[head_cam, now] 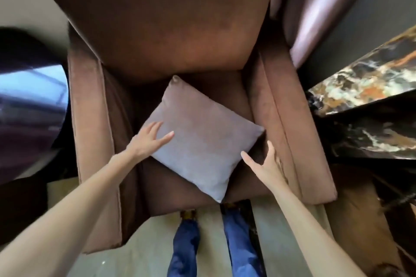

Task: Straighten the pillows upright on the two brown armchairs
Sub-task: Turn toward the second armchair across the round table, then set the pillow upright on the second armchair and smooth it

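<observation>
A brown armchair (157,29) fills the view from above. A greyish-mauve square pillow (202,139) lies flat on its seat, turned like a diamond, one corner hanging over the seat's front edge. My left hand (149,139) rests with spread fingers on the pillow's left corner. My right hand (265,164) is open beside the pillow's right edge, fingers apart, thumb near the lower right side; I cannot tell if it touches the pillow. Only one armchair is in view.
The chair's two padded arms (90,119) flank the seat. A dark marbled tabletop (371,83) stands at the right, close to the right arm. Curtain fabric (315,7) hangs behind. My legs in blue jeans (238,238) stand on pale floor before the chair.
</observation>
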{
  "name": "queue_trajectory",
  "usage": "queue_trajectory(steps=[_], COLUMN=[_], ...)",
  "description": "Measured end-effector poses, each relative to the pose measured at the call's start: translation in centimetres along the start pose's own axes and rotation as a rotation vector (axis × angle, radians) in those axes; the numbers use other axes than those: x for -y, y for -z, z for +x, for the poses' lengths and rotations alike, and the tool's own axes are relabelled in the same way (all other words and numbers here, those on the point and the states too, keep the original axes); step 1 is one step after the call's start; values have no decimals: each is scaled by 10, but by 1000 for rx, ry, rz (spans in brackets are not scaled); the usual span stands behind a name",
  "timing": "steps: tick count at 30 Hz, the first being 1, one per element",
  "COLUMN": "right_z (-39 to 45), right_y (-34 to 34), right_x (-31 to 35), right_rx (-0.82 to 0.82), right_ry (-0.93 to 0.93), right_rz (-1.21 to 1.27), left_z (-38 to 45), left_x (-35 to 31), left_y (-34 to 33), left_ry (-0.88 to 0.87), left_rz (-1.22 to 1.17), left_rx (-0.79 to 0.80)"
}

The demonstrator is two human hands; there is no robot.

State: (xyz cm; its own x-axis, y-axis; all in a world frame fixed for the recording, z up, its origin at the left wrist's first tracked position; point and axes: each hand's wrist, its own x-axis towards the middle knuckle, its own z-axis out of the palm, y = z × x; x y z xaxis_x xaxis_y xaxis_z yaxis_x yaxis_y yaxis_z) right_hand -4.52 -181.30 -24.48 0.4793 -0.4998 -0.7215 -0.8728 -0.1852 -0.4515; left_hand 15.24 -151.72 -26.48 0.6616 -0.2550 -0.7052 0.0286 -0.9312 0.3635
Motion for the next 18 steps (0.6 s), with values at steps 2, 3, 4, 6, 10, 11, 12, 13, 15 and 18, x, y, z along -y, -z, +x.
queue_trajectory(steps=[2, 3, 4, 6, 10, 11, 12, 13, 15, 18], right_z=[31, 47, 63, 90, 133, 142, 151, 160, 181, 198], right_y=[-19, -29, -40, -60, -93, -99, -106, -113, -124, -137], right_x=[-14, -22, -28, -38, -53, -56, -59, -62, -72, -76], right_rx=[34, 49, 68, 100, 152, 175, 189, 184, 149, 113], right_ry=[-43, -68, -92, -164, -381, -429, -454, -453, -402, -370], right_rz=[43, 60, 84, 143, 364, 452, 533, 595, 692, 773], left_z=[27, 41, 56, 81, 134, 146, 159, 170, 190, 206], left_x=[11, 15, 21, 29, 46, 49, 52, 52, 48, 44], left_y=[-9, -14, -16, -19, -24, -25, -27, -28, -31, -41], left_ry=[54, 76, 100, 117, 135, 137, 140, 134, 134, 130], left_rz=[-89, -118, -141, -166, -229, -263, -326, -396, -523, -582], left_rx=[9, 1, -9, -37, -97, -105, -103, -96, -69, -35])
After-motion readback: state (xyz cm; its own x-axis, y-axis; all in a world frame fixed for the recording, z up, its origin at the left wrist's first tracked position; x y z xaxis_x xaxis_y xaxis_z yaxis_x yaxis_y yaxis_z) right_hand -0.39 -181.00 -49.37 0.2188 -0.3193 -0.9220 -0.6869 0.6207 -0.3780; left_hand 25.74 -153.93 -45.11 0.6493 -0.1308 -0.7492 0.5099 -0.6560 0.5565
